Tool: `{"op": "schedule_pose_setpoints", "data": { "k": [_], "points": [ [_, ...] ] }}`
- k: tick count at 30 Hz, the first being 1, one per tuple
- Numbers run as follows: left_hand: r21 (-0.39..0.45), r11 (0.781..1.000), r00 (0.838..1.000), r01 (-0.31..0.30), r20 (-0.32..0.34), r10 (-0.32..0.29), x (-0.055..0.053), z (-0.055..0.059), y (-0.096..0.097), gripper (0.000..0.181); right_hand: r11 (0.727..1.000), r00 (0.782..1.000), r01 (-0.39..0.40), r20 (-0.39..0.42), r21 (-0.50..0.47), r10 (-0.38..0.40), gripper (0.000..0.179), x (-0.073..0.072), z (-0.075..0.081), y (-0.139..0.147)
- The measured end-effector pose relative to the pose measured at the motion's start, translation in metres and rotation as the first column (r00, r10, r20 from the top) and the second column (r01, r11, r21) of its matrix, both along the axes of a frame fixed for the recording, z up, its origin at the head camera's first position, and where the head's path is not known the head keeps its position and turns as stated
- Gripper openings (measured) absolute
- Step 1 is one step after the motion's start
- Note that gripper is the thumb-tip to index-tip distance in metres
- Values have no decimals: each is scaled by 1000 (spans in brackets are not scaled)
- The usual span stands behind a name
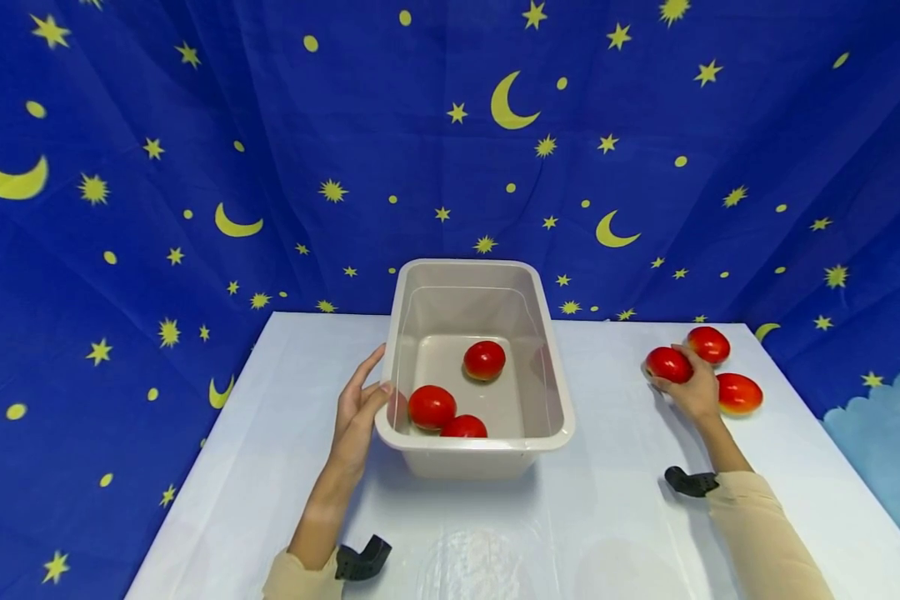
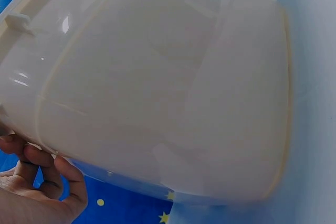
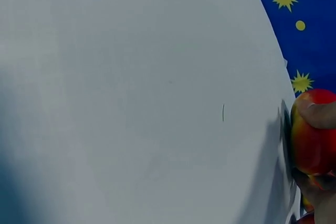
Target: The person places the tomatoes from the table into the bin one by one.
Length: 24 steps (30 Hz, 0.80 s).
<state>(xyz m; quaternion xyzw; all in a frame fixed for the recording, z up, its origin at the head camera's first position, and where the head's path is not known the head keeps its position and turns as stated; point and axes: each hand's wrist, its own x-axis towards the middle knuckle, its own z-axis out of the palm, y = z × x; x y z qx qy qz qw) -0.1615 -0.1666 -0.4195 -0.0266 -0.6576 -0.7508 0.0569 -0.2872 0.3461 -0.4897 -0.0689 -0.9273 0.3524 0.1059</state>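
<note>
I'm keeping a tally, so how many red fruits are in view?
6: three fruits in the bin, one in the right hand, two on the table beside that hand. The bin's near wall may hide more.

In the head view, the tub's (image 1: 468, 463) near wall hides the bottom of the nearest red fruit (image 1: 464, 427), and the left sleeve (image 1: 300, 577) and right sleeve (image 1: 768, 533) run off below. The right wrist view crops the right hand (image 1: 695, 392) and held fruit (image 3: 311, 148); a thin dark line (image 3: 223, 113) there is too small to identify.
</note>
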Motion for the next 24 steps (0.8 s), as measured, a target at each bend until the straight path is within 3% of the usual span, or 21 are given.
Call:
{"op": "schedule_pose_setpoints", "data": {
  "k": [9,24],
  "points": [
    [-4,1000,1000,-2,5,2,0,0,1,52,989,998,12,66,-145,-2,77,2,4,-6],
    [-7,1000,1000,-6,12,7,0,1,0,51,976,995,-82,-68,-201,69,77,0,36,-35]
  ]
}}
